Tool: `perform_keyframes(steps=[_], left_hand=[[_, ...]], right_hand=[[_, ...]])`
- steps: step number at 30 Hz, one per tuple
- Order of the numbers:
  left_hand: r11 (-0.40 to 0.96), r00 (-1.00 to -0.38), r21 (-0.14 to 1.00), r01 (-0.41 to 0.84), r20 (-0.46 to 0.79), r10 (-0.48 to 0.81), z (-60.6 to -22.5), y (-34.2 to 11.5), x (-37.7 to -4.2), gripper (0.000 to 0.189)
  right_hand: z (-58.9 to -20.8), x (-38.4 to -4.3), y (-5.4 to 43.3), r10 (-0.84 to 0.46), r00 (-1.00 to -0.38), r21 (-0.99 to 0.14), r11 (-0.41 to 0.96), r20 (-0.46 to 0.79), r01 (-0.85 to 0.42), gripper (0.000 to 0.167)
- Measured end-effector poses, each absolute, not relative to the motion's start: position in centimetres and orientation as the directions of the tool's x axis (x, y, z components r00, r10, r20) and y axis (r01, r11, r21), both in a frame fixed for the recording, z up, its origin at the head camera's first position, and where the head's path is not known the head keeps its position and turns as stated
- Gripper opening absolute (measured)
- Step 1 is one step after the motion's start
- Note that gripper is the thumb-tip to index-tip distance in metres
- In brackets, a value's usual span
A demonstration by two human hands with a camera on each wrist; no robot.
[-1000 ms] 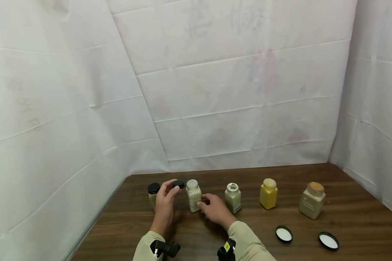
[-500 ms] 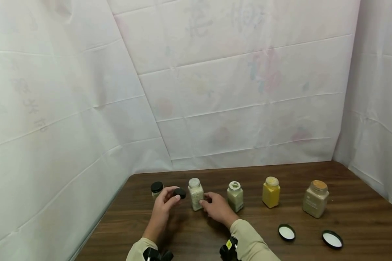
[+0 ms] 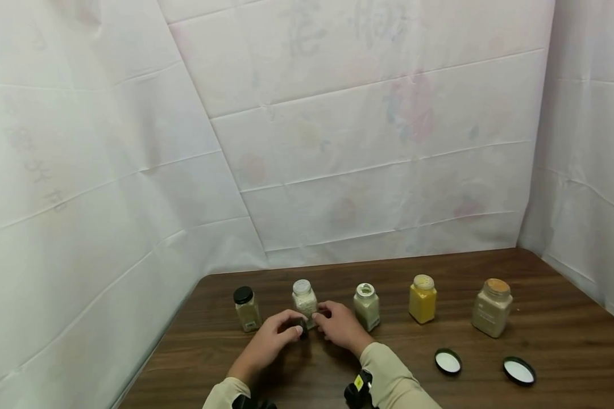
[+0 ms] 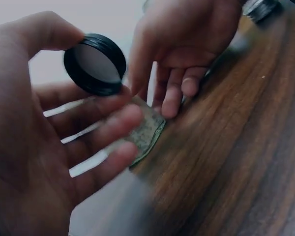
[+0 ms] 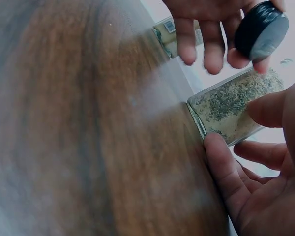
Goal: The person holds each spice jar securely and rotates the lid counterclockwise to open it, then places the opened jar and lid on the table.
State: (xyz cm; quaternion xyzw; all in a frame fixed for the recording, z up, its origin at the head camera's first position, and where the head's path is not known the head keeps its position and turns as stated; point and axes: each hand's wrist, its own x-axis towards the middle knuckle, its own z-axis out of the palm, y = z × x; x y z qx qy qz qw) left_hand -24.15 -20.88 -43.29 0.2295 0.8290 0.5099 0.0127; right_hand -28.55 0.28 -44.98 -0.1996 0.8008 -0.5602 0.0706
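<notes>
My left hand (image 3: 267,343) pinches a black screw lid (image 4: 96,64) between thumb and fingertips, held on edge in front of a spice jar (image 3: 303,296). The lid's pale inner face turns toward the left wrist camera; its other fingers are spread. My right hand (image 3: 340,328) holds the jar low on its right side, thumb on the glass and fingers near the base. In the right wrist view the jar (image 5: 238,101) is square clear glass with pale, dark-flecked seasoning inside. It stands upright, lidless, with a whitish top.
Left of the hands stands a black-lidded jar (image 3: 248,312). To the right are open jars: one with pale green contents (image 3: 366,311), one yellow (image 3: 422,302) and a wider brownish one (image 3: 491,312). Two lids (image 3: 447,362) lie white side up on the wooden table (image 3: 568,341).
My left hand has brought the lid down and right, from beside the jar's top to in front of its lower body, uncovering the black-lidded jar. My right hand has stayed at the jar.
</notes>
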Motion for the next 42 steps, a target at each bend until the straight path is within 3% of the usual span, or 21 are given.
perform_keyframes(steps=[14,28,42], left_hand=[[0.552,-0.867,0.706,0.444,0.182,0.464,-43.5,-19.9,-24.2,0.035],[0.729,-0.861,0.473,0.495,0.155,0.484,-43.3,-19.5,-24.1,0.040],[0.726,-0.850,0.467,0.506,0.126,0.512,-43.5,-19.3,-24.1,0.039]], right_hand=[[-44.9,-28.6,0.3,-0.383,-0.916,-0.913,0.320,0.122,-0.255,0.044],[-45.0,-28.6,0.3,-0.375,-0.917,-0.904,0.330,0.138,-0.271,0.043],[-45.0,-28.6,0.3,-0.365,-0.921,-0.907,0.327,0.136,-0.264,0.037]])
